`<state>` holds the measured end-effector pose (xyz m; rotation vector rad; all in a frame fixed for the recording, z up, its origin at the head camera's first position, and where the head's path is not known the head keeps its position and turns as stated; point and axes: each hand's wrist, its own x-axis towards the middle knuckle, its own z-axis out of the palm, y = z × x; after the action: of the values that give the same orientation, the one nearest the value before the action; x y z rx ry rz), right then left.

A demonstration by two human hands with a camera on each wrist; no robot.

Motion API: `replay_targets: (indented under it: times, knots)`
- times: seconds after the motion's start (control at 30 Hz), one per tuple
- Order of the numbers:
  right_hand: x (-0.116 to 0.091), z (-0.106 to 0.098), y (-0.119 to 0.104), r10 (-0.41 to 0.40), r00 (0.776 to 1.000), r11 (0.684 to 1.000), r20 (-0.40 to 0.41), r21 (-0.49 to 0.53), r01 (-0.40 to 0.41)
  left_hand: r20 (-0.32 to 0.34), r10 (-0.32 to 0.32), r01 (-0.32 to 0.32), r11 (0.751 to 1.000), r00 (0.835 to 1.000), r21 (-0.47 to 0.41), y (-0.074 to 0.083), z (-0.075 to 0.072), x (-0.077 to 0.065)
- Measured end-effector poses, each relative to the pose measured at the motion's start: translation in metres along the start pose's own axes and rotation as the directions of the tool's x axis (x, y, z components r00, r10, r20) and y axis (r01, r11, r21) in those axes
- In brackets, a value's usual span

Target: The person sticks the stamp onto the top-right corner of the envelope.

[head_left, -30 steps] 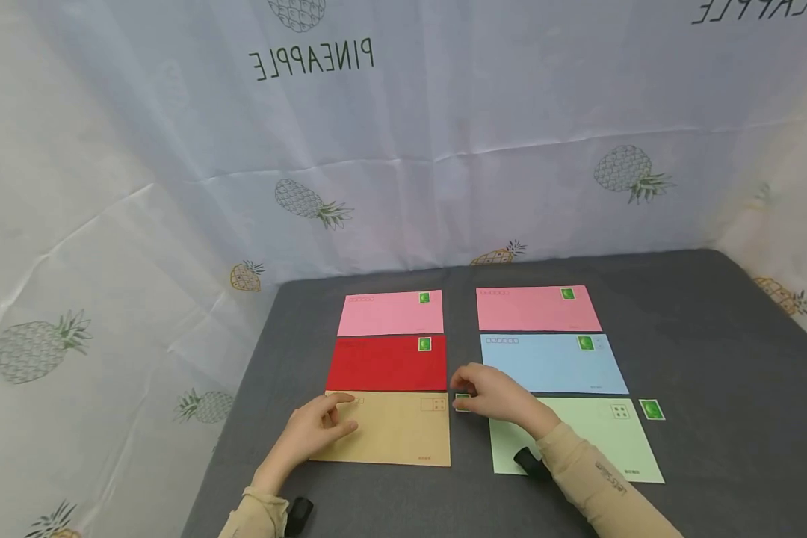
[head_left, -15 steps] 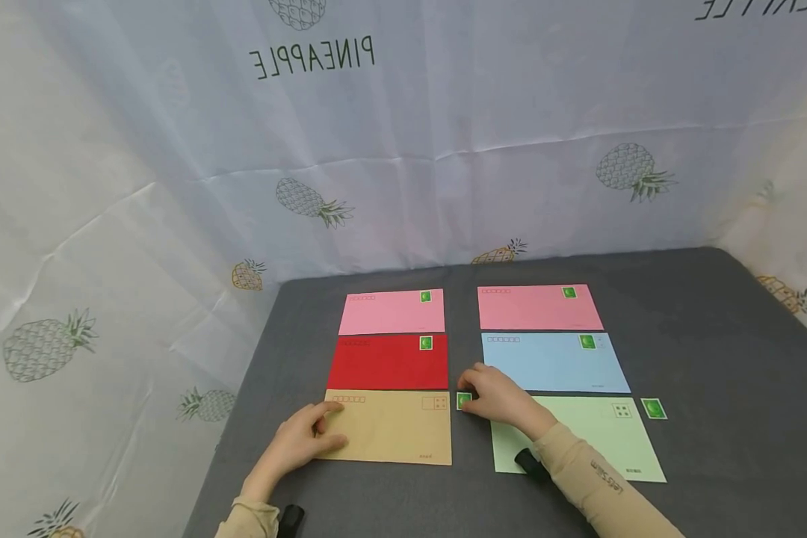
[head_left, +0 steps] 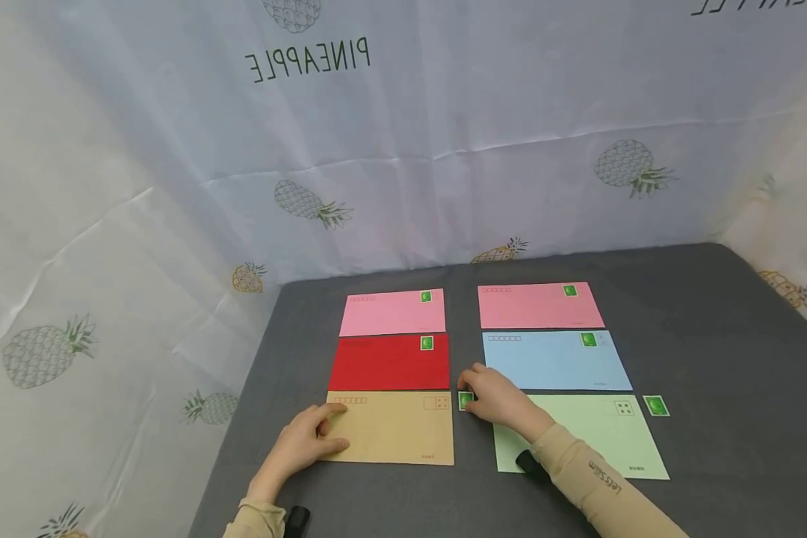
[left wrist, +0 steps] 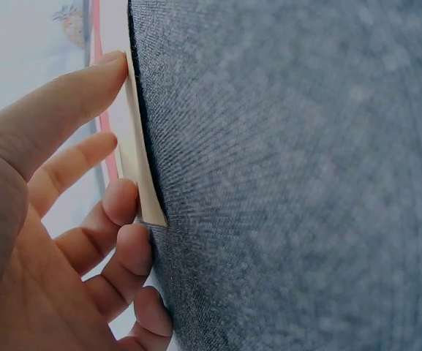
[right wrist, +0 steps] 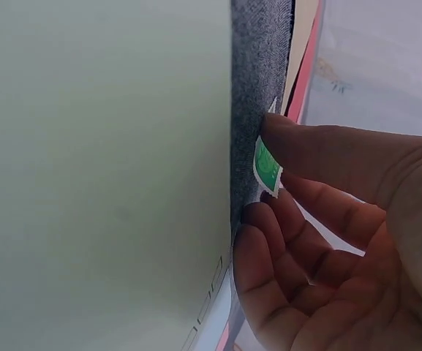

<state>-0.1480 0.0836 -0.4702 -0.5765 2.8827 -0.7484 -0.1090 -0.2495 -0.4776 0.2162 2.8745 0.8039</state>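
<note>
The left hand (head_left: 302,442) rests at the left edge of a tan envelope (head_left: 393,430), its thumb and fingers spread apart. In the left wrist view the thumb touches the edge of the envelope (left wrist: 146,186). Between the two columns of envelopes, the right hand (head_left: 501,397) has curled fingers and thumb at opposite sides of a green postage stamp (head_left: 465,401). The right wrist view shows the thumb over one part of that stamp (right wrist: 266,167). Under the right forearm lies a pale green envelope (head_left: 595,437), partly covered.
A red envelope (head_left: 386,364) and a pink envelope (head_left: 390,314) lie behind the tan one, both stamped. Another stamped pink envelope (head_left: 538,306) and a stamped blue envelope (head_left: 551,359) form the right column. One loose stamp (head_left: 656,406) lies right of the green envelope on the grey table (head_left: 719,336).
The left hand has shifted slightly left and down from its place on the tan envelope. More of the stamp under the right hand shows now; that hand has barely moved.
</note>
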Motion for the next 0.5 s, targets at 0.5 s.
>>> replay_targets:
  times: [0.5]
  knots:
    - [0.0002,-0.0066,-0.0029,-0.033,0.999,0.985,-0.002,0.170,0.033,0.003,-0.018,0.018,1.000,1.000,0.025,0.0014,-0.0001,-0.0009]
